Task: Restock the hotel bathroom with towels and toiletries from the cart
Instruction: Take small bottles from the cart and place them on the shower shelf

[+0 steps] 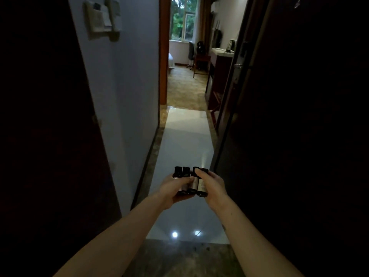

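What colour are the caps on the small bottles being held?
Black, on the small dark toiletry bottles; head view.

The bottles (185, 170) look like dark glossy plastic, with matt pale labels (201, 186). The floor tiles (185, 140) are white and glossy, mirroring lights. The threshold (185, 256) is mottled polished stone. The wall (123, 96) is smooth matt paint, and the carpet (185, 86) is matt.

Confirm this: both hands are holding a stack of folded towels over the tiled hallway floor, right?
Not towels. The head view shows the left hand and right hand holding a cluster of small dark toiletry bottles over the tiled hallway floor.
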`<state>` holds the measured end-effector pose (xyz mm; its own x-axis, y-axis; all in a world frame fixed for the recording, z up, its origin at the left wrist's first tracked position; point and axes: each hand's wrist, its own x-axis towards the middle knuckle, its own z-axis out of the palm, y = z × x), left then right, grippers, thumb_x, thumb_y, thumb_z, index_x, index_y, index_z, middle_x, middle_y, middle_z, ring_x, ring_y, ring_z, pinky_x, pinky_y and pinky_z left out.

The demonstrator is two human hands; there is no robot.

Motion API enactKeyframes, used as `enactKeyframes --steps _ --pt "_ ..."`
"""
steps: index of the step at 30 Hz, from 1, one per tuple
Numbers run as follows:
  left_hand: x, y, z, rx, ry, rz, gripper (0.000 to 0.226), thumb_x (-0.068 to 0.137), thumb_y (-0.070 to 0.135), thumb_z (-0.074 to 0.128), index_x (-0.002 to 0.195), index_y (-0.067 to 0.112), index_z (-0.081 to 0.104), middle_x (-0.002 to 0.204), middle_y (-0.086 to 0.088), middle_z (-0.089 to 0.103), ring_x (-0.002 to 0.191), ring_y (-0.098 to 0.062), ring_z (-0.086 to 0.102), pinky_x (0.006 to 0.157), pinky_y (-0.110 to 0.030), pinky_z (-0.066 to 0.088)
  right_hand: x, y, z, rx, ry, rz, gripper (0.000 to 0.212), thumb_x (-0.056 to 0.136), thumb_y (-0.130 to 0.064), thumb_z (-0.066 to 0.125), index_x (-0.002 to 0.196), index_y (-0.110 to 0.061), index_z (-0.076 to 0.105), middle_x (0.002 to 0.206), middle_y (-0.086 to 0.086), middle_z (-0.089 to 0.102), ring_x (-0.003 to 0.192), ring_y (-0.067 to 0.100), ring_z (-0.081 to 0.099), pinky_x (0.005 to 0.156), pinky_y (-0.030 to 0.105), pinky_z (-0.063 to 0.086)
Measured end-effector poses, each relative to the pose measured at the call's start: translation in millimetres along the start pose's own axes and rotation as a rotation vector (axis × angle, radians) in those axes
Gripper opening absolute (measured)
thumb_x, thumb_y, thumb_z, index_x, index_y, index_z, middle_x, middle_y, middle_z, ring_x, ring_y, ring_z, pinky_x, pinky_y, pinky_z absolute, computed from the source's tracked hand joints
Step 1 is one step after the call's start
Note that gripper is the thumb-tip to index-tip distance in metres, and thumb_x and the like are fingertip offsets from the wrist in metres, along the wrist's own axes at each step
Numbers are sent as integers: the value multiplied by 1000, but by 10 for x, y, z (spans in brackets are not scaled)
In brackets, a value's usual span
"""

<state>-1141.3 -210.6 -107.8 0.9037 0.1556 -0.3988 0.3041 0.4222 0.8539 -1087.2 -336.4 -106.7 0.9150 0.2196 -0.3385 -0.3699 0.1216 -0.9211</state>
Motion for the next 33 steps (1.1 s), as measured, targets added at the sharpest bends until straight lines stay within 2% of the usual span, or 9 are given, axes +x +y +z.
enactKeyframes --steps 3,5,10,14,16,19,23,25,33 --pt "409 94 121 32 -44 -35 25 89 10 67 114 10 65 107 -17 71 99 -30 69 80 -41 59 385 -99 -26 -5 16 25 24 86 -14 73 109 -7 70 102 16 73 96 31 70 82 41 59" --pt "676 168 192 39 -45 -68 25 90 11 66 115 10 65 108 -17 71 100 -30 69 78 -39 59 661 -166 -46 -10 22 49 23 88 -14 70 111 -7 69 104 17 72 99 32 69 86 43 57" --pt "1508 396 258 34 -3 -123 30 89 9 67 118 9 62 110 -18 68 100 -31 68 79 -42 60 1485 -384 -76 57 -56 141 23 92 -13 66 111 0 66 101 19 72 90 29 70 71 36 57" --pt "2357 702 286 19 16 -102 34 91 8 64 124 10 58 115 -18 66 105 -33 65 78 -42 60 2399 -625 17 -9 -103 158 31 91 -20 67 116 -3 65 103 20 70 91 31 69 63 32 55" --pt "2783 912 339 29 -11 -77 36 92 11 63 127 12 56 118 -17 65 108 -32 64 79 -40 59 2871 -820 67 -27 -82 174 28 90 -22 68 114 -6 65 103 18 70 91 31 68 63 33 54" --pt "3482 1290 518 33 39 -53 37 91 14 64 127 11 57 117 -16 66 108 -31 64 79 -38 59 3635 -1222 97 -60 -73 184 25 90 -23 67 112 -10 65 102 15 71 91 29 68 62 32 53" --pt "4231 1729 728 -24 107 -4 30 92 15 64 121 10 58 116 -16 65 107 -30 63 78 -36 58 4500 -1672 142 -113 -108 158 32 89 -28 68 115 -10 64 108 16 70 100 32 67 78 40 57" --pt "4526 1853 742 -41 151 4 31 91 15 65 120 11 56 114 -13 63 107 -28 61 79 -36 57 4827 -1789 188 -126 -118 158 27 91 -30 67 111 -13 62 107 13 70 101 30 67 82 42 56" --pt "5878 2423 494 -9 219 -6 32 87 20 70 118 16 62 117 -12 65 109 -26 62 82 -39 58 6199 -2138 553 -43 -124 234 17 95 -26 62 108 -16 57 103 13 68 96 30 67 70 40 57"
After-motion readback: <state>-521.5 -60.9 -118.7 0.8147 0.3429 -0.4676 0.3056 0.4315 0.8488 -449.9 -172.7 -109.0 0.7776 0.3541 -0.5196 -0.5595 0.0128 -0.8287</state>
